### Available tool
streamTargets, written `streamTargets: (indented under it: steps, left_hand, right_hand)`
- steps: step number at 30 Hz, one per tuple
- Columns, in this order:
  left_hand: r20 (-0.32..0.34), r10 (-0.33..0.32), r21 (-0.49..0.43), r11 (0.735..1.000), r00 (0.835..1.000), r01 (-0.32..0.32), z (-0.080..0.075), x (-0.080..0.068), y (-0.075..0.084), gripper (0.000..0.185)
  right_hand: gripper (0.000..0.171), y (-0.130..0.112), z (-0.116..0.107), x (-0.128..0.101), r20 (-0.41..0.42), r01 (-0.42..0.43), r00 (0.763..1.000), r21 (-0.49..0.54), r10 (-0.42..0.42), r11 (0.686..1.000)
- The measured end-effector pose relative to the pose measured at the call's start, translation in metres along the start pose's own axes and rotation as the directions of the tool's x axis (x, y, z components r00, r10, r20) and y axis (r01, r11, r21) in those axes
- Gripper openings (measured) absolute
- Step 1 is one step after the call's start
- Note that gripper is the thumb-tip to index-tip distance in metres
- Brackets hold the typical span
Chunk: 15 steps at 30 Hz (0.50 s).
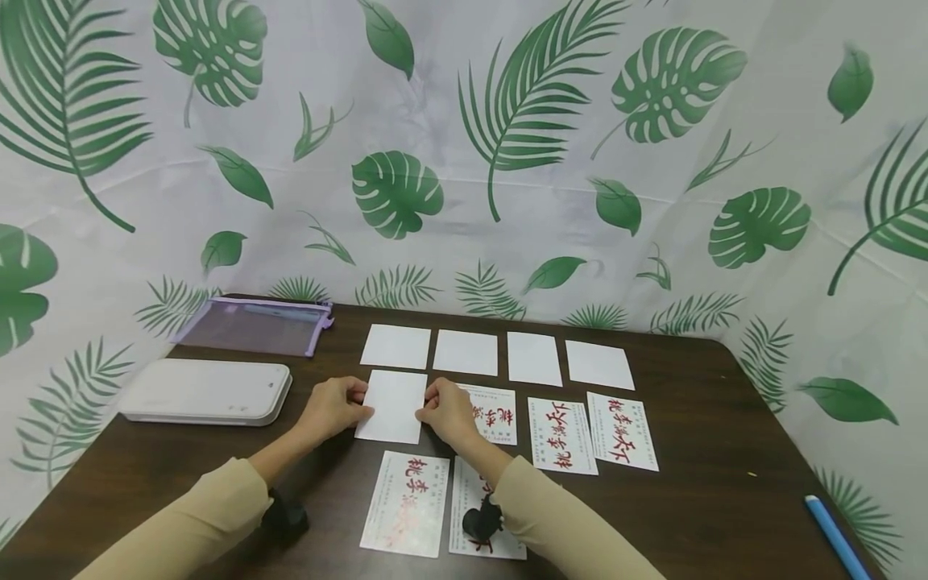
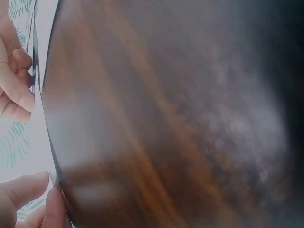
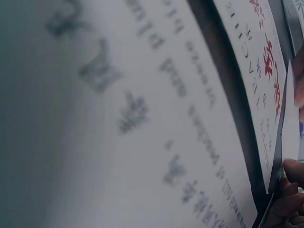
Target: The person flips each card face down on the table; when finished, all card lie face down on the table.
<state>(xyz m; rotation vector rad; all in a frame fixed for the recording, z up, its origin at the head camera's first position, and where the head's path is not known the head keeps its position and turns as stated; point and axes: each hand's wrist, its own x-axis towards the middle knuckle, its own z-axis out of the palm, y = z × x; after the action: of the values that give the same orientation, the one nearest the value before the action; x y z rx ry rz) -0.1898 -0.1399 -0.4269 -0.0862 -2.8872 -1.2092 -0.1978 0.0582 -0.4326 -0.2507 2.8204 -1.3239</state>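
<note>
- Works at a dark brown table (image 1: 703, 515), faced beyond its far edge by a wrinkled white cloth (image 1: 435, 105) printed with green leaves.
- Pinches a blank white card (image 1: 394, 407) by its left side with the left hand (image 1: 333, 409) and its right side with the right hand (image 1: 449, 415), left of the table's middle, toward the far edge.
- Has four more blank cards (image 1: 466, 353) lined along the far edge, just beyond.
- Has five printed cards (image 1: 561, 435), marked with red characters, spread nearby: three rightward, two toward the near edge, one partly behind the right forearm (image 1: 487, 455).
- Shares the surface with a lilac mesh pouch (image 1: 250, 329) at the far left corner, a white case (image 1: 206, 388) by the left edge and a blue pen-like rod (image 1: 837, 538) at the right edge.
</note>
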Motion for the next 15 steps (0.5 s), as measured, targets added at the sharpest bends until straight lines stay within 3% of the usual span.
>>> streamTargets:
  steps: [5, 10, 15]
  left_hand:
    - [-0.020, 0.070, 0.076, 0.995, 0.997, -0.068, -0.001, 0.001, 0.000, 0.031]
    - [-0.009, 0.071, 0.113, 0.991, 0.997, -0.070, -0.002, 0.002, 0.004, 0.033]
    - [-0.008, 0.115, 0.049, 0.992, 0.993, -0.114, 0.002, 0.012, 0.022, 0.038]
  right_hand:
    - [0.022, -0.001, -0.002, -0.001, 0.003, 0.020, 1.000, -0.038, -0.020, 0.999]
    - [0.023, 0.000, -0.008, 0.000, 0.005, 0.044, 0.999, -0.061, -0.044, 0.997]
    - [0.015, 0.010, -0.036, 0.007, -0.065, 0.079, 0.995, 0.040, -0.077, 0.996]
